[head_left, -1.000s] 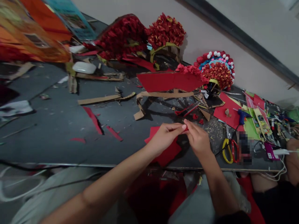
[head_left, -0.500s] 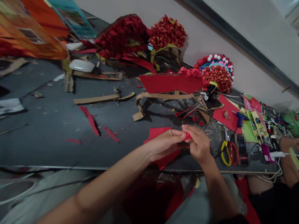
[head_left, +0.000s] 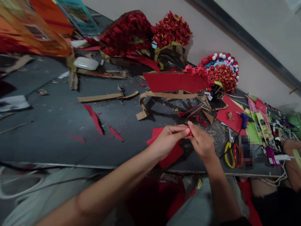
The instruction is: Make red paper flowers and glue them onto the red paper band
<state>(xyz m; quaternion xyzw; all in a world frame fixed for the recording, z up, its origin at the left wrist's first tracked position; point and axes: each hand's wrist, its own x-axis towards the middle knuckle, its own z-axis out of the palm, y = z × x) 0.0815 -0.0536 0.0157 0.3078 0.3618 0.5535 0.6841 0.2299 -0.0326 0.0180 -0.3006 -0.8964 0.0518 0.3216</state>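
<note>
Between my fingertips is a small piece of red paper [head_left: 189, 133], mostly covered by the fingers. My left hand [head_left: 170, 140] pinches it from the left, and my right hand [head_left: 202, 142] closes on it from the right. Below them, red paper sheets [head_left: 172, 156] lie by the table's front edge, partly hidden by my left hand. Just beyond my hands are small red paper flowers [head_left: 198, 119]. Right of my right hand rest scissors [head_left: 229, 153] with one yellow and one red handle.
Farther back stand a red strip piece [head_left: 174, 82], cardboard strips [head_left: 101, 97] and several flower-covered red headdresses [head_left: 172, 29]. A blue glue gun [head_left: 245, 120] lies at right among coloured paper. Another person's arm [head_left: 291, 153] rests at the far right edge.
My fingers have shifted around the red paper piece, with the left thumb now pressed over it and the right fingers straighter. The whole view has moved slightly.
</note>
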